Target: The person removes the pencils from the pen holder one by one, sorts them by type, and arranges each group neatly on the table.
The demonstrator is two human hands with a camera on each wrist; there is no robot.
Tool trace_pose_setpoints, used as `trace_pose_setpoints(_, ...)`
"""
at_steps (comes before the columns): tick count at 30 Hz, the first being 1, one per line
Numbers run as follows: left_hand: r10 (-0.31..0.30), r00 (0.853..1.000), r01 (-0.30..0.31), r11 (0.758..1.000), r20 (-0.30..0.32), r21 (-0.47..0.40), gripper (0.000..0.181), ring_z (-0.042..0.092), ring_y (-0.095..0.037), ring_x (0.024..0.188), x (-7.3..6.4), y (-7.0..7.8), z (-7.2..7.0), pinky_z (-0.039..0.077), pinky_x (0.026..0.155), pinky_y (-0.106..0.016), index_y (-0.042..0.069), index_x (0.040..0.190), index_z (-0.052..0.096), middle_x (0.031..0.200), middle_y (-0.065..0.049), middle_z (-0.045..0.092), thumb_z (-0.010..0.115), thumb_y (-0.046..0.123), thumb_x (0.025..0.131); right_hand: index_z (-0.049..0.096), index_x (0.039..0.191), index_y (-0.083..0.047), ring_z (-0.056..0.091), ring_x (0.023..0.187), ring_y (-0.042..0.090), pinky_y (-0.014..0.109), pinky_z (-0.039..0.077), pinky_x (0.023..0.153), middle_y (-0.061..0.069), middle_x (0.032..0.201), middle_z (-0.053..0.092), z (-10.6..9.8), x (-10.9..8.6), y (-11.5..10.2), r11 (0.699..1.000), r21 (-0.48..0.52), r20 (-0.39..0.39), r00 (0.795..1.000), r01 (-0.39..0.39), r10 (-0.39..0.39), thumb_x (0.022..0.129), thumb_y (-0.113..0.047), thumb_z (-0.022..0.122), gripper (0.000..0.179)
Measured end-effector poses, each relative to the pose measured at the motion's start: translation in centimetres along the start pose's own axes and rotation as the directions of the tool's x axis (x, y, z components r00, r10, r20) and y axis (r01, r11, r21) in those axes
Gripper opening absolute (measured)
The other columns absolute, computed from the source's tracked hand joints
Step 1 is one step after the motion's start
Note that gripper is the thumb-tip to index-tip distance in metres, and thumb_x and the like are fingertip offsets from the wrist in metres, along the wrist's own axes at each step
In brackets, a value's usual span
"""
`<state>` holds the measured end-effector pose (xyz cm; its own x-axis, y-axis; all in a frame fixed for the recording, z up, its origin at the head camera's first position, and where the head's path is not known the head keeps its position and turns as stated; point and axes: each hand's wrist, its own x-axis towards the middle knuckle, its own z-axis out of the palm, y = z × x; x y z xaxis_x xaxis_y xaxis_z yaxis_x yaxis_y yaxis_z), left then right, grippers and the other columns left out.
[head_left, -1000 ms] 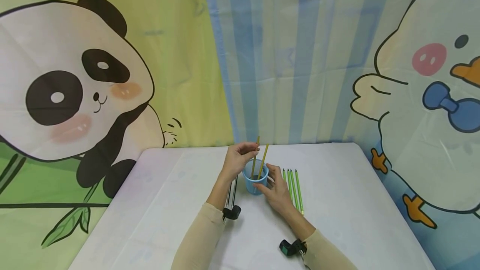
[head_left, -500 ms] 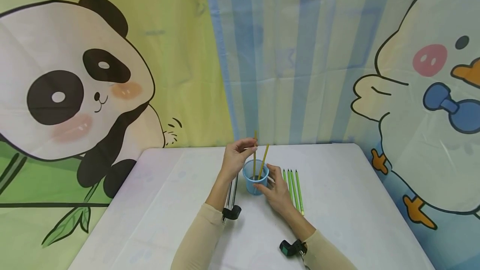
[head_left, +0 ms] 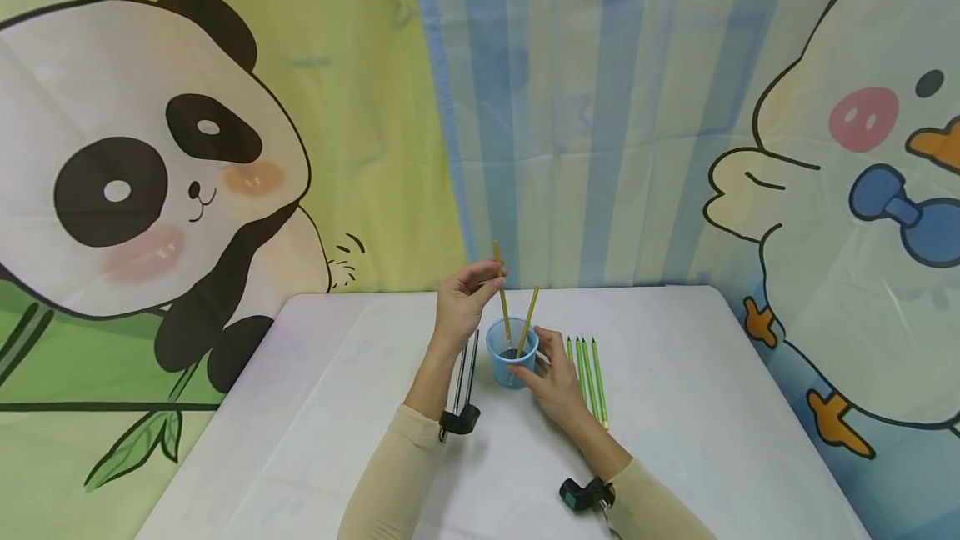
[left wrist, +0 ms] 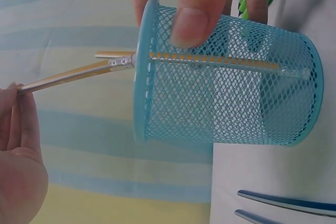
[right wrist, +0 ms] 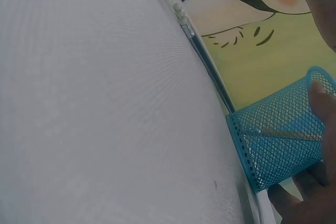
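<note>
Above the light blue mesh pencil cup (head_left: 513, 375), my left hand (head_left: 461, 307) pinches a yellow pencil (head_left: 504, 302) near its upper end. That pencil tilts, and its silver ferrule (left wrist: 122, 62) is right at the cup's rim in the left wrist view. A second yellow pencil (head_left: 528, 319) leans inside the cup, eraser end down, seen through the mesh. My right hand (head_left: 557, 382) grips the cup from the right side, thumb in front and fingers behind. The cup stands upright on the white table (head_left: 675, 407).
Several green pencils (head_left: 591, 382) lie side by side just right of the right hand. Two dark pencils (head_left: 465, 373) lie left of the cup, partly behind the left wrist's black camera (head_left: 461, 419). A cartoon-printed curtain (head_left: 600, 107) hangs behind the table.
My left hand has moved up and to the left, drawing the yellow pencil upward, mostly out of the cup. The right hand and the cup have stayed in place.
</note>
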<state>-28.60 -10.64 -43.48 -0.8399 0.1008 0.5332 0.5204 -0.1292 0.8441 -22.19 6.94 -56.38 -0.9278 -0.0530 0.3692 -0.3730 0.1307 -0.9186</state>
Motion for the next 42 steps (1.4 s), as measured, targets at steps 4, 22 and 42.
trace_pose_setpoints(4,0.001,1.0,-0.001,1.0,-0.007,-0.005,0.028,0.075,-0.026,0.108,0.0,0.4,-0.2,0.061,0.095,-0.029,-0.007,0.118,0.071,0.12,-0.006,0.076,0.076,0.002,0.093,0.04,0.15,-0.006,0.048,0.144,0.045,0.063,0.042,0.112,0.022,0.154,0.051,0.0,-0.1,0.0,1.0,0.0,0.0,1.0,-0.005,0.005,0.086,-0.021,0.087,0.081)
trace_pose_setpoints(22,0.076,0.992,-0.081,0.995,-0.1,-0.055,0.032,0.074,-0.017,0.109,0.2,1.6,-3.3,0.06,0.095,-0.027,-0.011,0.123,0.067,0.131,-0.021,0.07,0.075,-0.002,0.093,0.035,0.152,0.005,0.04,0.147,0.053,0.069,0.034,0.115,0.033,0.156,0.043,0.0,0.0,-0.3,0.999,0.025,0.001,0.999,-0.04,0.04,0.087,-0.004,0.084,0.081)
trace_pose_setpoints(42,-0.094,0.981,0.12,0.981,-0.171,0.149,0.029,0.07,-0.018,0.108,-1.4,0.4,-7.9,0.058,0.09,-0.019,0.001,0.122,0.074,0.117,-0.011,0.075,0.077,0.004,0.093,0.042,0.149,-0.006,0.047,0.143,0.048,0.065,0.041,0.113,0.025,0.154,0.05,0.0,-0.1,0.0,1.0,0.002,-0.004,1.0,0.005,-0.005,0.086,-0.019,0.087,0.079)
